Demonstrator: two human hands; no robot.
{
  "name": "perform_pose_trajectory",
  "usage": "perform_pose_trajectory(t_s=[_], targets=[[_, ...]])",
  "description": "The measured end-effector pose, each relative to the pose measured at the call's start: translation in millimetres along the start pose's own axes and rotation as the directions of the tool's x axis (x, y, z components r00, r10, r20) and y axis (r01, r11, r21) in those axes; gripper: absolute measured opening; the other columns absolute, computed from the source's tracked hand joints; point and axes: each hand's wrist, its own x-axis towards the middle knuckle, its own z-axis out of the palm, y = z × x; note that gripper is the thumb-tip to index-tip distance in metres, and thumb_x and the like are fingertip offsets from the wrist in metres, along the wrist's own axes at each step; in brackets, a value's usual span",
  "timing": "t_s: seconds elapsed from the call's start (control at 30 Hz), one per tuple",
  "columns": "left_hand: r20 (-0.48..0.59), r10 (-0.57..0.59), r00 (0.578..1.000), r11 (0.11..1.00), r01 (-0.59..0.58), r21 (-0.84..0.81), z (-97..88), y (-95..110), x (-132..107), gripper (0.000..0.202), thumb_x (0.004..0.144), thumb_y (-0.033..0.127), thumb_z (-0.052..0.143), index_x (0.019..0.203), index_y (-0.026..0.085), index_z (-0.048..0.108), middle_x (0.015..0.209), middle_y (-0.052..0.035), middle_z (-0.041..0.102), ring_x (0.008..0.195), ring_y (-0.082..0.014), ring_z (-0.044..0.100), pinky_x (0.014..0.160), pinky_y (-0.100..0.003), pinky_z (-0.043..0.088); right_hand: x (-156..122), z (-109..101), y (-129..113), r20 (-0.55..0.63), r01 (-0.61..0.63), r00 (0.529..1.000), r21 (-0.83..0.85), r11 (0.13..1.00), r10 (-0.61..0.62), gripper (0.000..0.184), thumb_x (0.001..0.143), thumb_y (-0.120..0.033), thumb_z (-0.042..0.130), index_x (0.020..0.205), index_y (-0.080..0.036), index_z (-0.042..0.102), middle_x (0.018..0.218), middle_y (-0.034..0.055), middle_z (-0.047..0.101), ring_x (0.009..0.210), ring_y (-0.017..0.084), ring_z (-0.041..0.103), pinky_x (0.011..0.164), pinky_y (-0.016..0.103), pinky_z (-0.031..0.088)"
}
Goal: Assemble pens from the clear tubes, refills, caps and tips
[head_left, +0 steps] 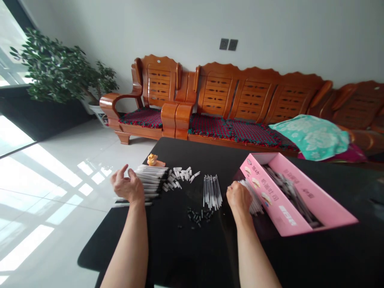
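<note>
My left hand [126, 185] hovers over a pile of white pen barrels [151, 179] at the left edge of the black table [192, 248], fingers curled but apart, holding nothing that I can see. My right hand [239, 196] is closed on a bunch of white pen tubes [255, 198] lying beside the pink box [288, 224]. Between the hands lie a small bundle of thin clear refills [211, 191], scattered white caps [181, 175] and tiny black parts [198, 217].
The pink box holds several dark pens [292, 196]. A small orange figurine [153, 161] stands at the table's far left. Behind are a wooden sofa [249, 100] with a teal cloth [313, 136], a wooden armchair [150, 100], a potted plant [60, 70] and white floor.
</note>
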Motion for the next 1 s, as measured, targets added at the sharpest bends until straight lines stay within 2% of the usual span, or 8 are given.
perform_pose_trajectory(t_s=[0.1,0.27,0.4,0.57,0.67,0.77,0.87,1.0], targets=[[0.129,0.140,0.982,0.987,-0.128,-0.097,1.2,17,-20,0.031,0.085,0.026,0.052,0.108,0.019,0.071,0.105,-0.0056,0.064,0.056,-0.0102,0.046,0.075,-0.029,0.045,4,-8,9,0.064,-0.038,0.997,-0.073,0.997,0.043,0.015,0.081,-0.021,0.059,0.085,-0.014,0.072,0.086,0.0182,0.073,0.082,0.030,0.070,0.063,0.033,0.045],[0.322,0.331,0.887,0.930,-0.248,-0.272,2.6,38,-61,0.023,0.087,0.024,0.053,0.099,0.022,0.073,0.098,-0.0036,0.066,0.061,-0.0109,0.050,0.069,-0.025,0.042,4,-10,10,0.101,-0.055,0.993,-0.109,0.993,0.066,0.018,0.079,-0.024,0.063,0.090,-0.014,0.072,0.091,0.0190,0.073,0.088,0.032,0.070,0.067,0.035,0.048],[0.442,0.414,0.796,0.887,-0.243,-0.393,0.6,44,-82,0.022,0.088,0.024,0.053,0.097,0.023,0.073,0.099,-0.0049,0.066,0.077,-0.0154,0.059,0.073,-0.025,0.042,3,-7,8,0.135,-0.010,0.990,-0.123,0.992,0.027,0.018,0.078,-0.021,0.061,0.089,-0.014,0.073,0.093,0.0196,0.073,0.087,0.030,0.070,0.067,0.034,0.047],[0.598,0.471,0.649,0.845,-0.138,-0.516,-2.6,50,-89,0.023,0.086,0.025,0.056,0.100,0.025,0.074,0.091,-0.0043,0.065,0.061,-0.0123,0.051,0.065,-0.025,0.040,3,-3,3,0.135,0.029,0.991,-0.061,0.998,-0.021,0.020,0.079,-0.023,0.055,0.082,-0.014,0.073,0.085,0.0187,0.073,0.079,0.029,0.070,0.062,0.033,0.043],[0.689,0.497,0.528,0.813,-0.005,-0.582,-3.4,52,-94,0.016,0.082,0.028,0.063,0.090,0.024,0.076,0.078,-0.0037,0.063,0.058,-0.0128,0.049,0.063,-0.025,0.038,3,2,-4,0.025,0.039,0.999,0.124,0.992,-0.042,0.021,0.079,-0.030,0.054,0.076,-0.017,0.071,0.076,0.0135,0.073,0.073,0.026,0.068,0.060,0.031,0.039],[0.766,0.555,0.323,0.805,0.024,-0.593,-3.9,53,-105,0.012,0.078,0.031,0.068,0.082,0.022,0.076,0.074,-0.0043,0.062,0.060,-0.0142,0.051,0.062,-0.026,0.038,3,12,-11,-0.129,0.077,0.991,0.364,0.928,-0.032,0.020,0.078,-0.032,0.054,0.075,-0.019,0.069,0.068,0.0083,0.071,0.068,0.022,0.065,0.060,0.028,0.039],[0.791,0.599,0.123,0.799,-0.149,-0.582,-4.0,53,-118,0.023,0.076,0.035,0.071,0.095,0.023,0.075,0.084,-0.0051,0.064,0.070,-0.0170,0.057,0.067,-0.027,0.043,2,25,-13,-0.229,0.118,0.974,0.496,0.861,-0.001,0.022,0.079,-0.036,0.054,0.077,-0.018,0.067,0.065,0.0080,0.069,0.064,0.022,0.064,0.060,0.028,0.040],[0.791,0.612,0.002,0.735,-0.369,-0.568,-3.1,52,-130,0.043,0.071,0.042,0.076,0.110,0.026,0.069,0.099,-0.0052,0.064,0.088,-0.0213,0.062,0.075,-0.028,0.047,2,36,-12,-0.256,0.137,0.965,0.664,0.736,0.052,0.029,0.081,-0.045,0.056,0.079,-0.017,0.064,0.063,0.0072,0.068,0.061,0.020,0.064,0.059,0.027,0.044]])
